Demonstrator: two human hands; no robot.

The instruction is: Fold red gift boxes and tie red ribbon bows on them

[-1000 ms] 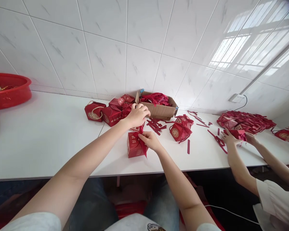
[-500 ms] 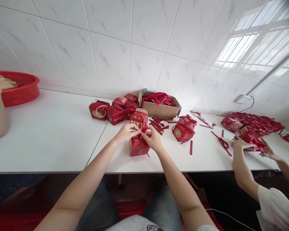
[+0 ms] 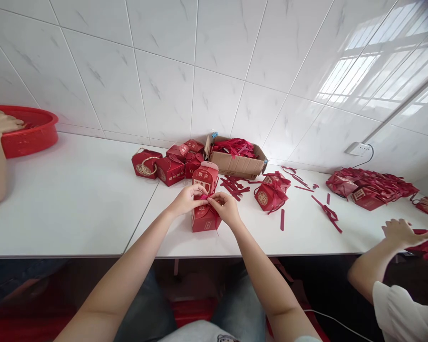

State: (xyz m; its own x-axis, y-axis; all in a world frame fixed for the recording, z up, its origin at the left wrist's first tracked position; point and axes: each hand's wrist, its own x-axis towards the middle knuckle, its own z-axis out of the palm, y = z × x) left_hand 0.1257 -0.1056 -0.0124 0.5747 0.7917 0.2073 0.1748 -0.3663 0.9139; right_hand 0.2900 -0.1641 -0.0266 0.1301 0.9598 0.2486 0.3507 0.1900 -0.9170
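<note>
In front of me on the white table stands a red gift box (image 3: 206,222) with gold Chinese lettering and a raised top flap. A red ribbon (image 3: 209,195) crosses its front. My left hand (image 3: 187,199) pinches the ribbon between thumb and fingers, close against the box. From the other side, my right hand (image 3: 227,208) also pinches the ribbon, and the fingertips of both hands nearly meet. The exact shape of the ribbon between the fingers is partly hidden.
Several red boxes (image 3: 170,170) cluster at the back, beside a cardboard carton (image 3: 231,164) of ribbons. A ribbon-tied box (image 3: 270,196) and loose strips lie to the right. A co-worker's hand (image 3: 401,232) is at far right, another person's hand (image 3: 3,121) at a red basin (image 3: 32,140).
My left fingers have shifted slightly, and the ribbon's loop now lies under them rather than toward the right. The co-worker at right has moved a red box away to the right.
</note>
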